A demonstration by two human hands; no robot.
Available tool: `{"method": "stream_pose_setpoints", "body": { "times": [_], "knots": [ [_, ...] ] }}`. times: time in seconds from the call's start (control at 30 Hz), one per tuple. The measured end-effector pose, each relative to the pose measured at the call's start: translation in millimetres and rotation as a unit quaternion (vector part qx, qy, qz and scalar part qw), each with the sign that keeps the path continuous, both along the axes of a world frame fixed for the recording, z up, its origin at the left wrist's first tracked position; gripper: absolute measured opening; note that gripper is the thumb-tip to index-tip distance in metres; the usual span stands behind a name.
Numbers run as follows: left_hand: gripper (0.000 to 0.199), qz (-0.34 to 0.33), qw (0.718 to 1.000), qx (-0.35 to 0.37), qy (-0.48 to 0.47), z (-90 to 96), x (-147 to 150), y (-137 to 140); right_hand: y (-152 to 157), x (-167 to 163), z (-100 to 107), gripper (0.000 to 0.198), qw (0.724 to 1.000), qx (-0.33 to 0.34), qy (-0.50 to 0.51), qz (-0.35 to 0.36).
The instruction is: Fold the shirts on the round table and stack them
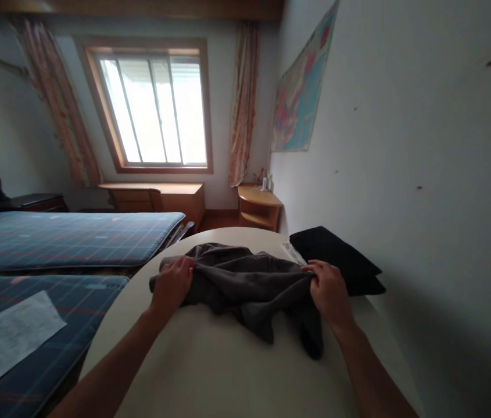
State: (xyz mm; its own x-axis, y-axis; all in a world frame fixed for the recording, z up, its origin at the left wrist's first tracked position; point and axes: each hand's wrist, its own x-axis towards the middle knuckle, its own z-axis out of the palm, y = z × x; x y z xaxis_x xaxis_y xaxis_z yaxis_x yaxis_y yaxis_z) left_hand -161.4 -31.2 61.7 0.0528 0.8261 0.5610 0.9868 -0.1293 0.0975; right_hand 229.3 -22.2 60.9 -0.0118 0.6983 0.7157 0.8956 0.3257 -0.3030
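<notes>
A dark grey garment (245,284) lies bunched and creased on a round, cream-coloured table (210,360); its exact kind does not show. My left hand (173,281) grips the cloth at its left end, fingers curled over the fabric. At the right end, my right hand (326,287) pinches the same cloth between thumb and fingers. Between the hands the fabric stretches across, with loose folds hanging toward me. Just beyond my right hand rests a folded black cloth item (334,255), with a piece of clear plastic (293,253) beside it.
On the left are beds with blue plaid mattresses (66,238), and a printed paper sheet (14,342) lies on the nearer one. A white wall (437,232) runs close along the right. Behind the table stand a wooden corner shelf (260,197) and a low desk (179,197) under the window.
</notes>
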Motion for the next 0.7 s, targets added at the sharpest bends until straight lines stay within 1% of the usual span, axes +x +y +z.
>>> {"method": "stream_pose_setpoints", "body": {
  "times": [0.07,0.1,0.13,0.2,0.27,0.37,0.47,0.7],
  "knots": [
    [0.017,-0.028,0.998,-0.047,-0.007,-17.0,15.1,-7.6,-2.7,-12.8,-0.5,0.037,0.998,-0.034,0.002,0.061],
    [0.016,-0.043,0.997,-0.062,-0.021,-26.2,21.2,-10.6,-4.7,-19.7,-1.0,0.037,0.993,-0.061,0.004,0.105],
    [0.019,-0.064,0.995,-0.074,-0.034,-34.9,25.9,-13.0,-6.9,-25.9,-1.9,0.036,0.984,-0.092,0.002,0.154],
    [0.030,-0.112,0.988,-0.090,-0.055,-48.9,30.3,-15.5,-10.7,-35.2,-4.9,0.029,0.959,-0.152,-0.010,0.239],
    [0.041,-0.152,0.981,-0.098,-0.068,-57.6,29.6,-15.8,-12.5,-38.9,-9.1,0.026,0.938,-0.201,-0.020,0.281],
    [0.047,-0.177,0.976,-0.100,-0.081,-63.7,25.9,-14.2,-10.8,-36.8,-14.8,0.034,0.927,-0.245,-0.021,0.283],
    [0.049,-0.189,0.973,-0.099,-0.086,-66.3,25.0,-12.1,-7.7,-33.2,-17.1,0.036,0.926,-0.253,-0.022,0.278],
    [0.036,-0.175,0.975,-0.113,-0.081,-65.7,29.5,-6.3,-7.7,-33.1,-17.3,0.035,0.923,-0.263,-0.020,0.278]
  ]
}}
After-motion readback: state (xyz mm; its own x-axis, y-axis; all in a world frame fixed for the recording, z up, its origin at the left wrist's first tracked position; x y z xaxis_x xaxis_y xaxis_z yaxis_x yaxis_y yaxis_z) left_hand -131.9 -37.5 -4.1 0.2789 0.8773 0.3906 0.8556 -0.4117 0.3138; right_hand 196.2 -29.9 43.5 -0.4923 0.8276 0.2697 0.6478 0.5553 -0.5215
